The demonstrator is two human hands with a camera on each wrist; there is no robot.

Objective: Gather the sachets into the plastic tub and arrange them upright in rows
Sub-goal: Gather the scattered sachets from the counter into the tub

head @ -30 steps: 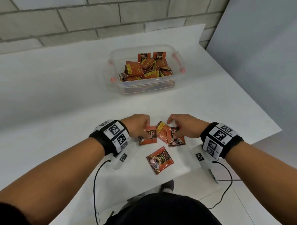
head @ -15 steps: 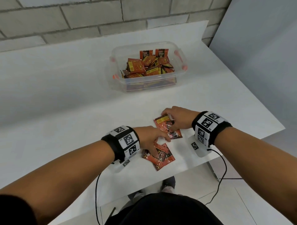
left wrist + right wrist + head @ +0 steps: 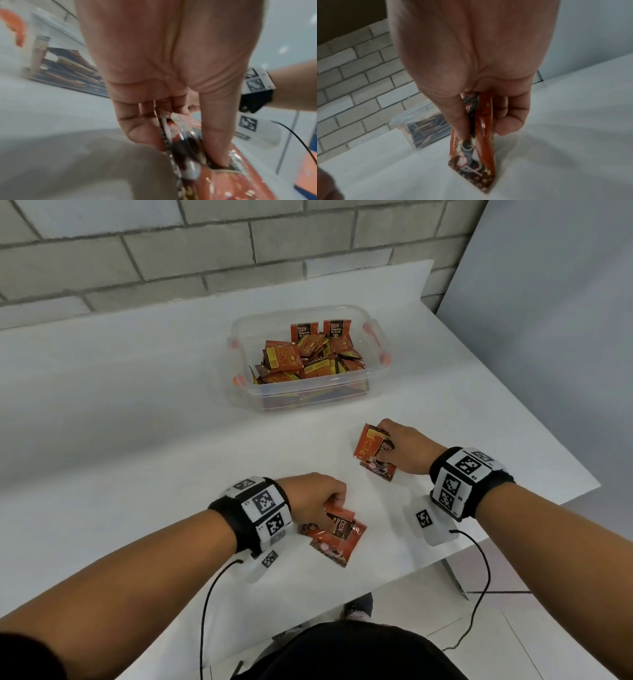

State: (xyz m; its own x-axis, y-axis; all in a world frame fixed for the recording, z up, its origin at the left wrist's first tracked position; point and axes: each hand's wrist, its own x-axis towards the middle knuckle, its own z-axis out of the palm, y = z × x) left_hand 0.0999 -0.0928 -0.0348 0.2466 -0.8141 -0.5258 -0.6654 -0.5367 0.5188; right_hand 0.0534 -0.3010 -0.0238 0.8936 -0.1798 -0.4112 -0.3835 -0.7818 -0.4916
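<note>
A clear plastic tub (image 3: 375, 385) with orange clips stands mid-table, holding several red-orange sachets (image 3: 301, 359) in a loose heap; two stand upright at its far wall. My right hand (image 3: 399, 448) pinches two sachets (image 3: 371, 448) between thumb and fingers, lifted just off the table, as the right wrist view shows (image 3: 476, 135). My left hand (image 3: 317, 501) grips one sachet (image 3: 183, 146) near the front edge, on top of another sachet (image 3: 339, 542) lying flat on the table.
The white table (image 3: 120, 422) ends close to me and at the right (image 3: 548, 440). A brick wall (image 3: 205, 251) runs along the back. Thin black cables (image 3: 212, 594) hang from both wrist cameras over the front edge.
My right hand has risen and moved toward the tub with its two sachets. My left hand slid down to the front sachet and has closed on a sachet there.
</note>
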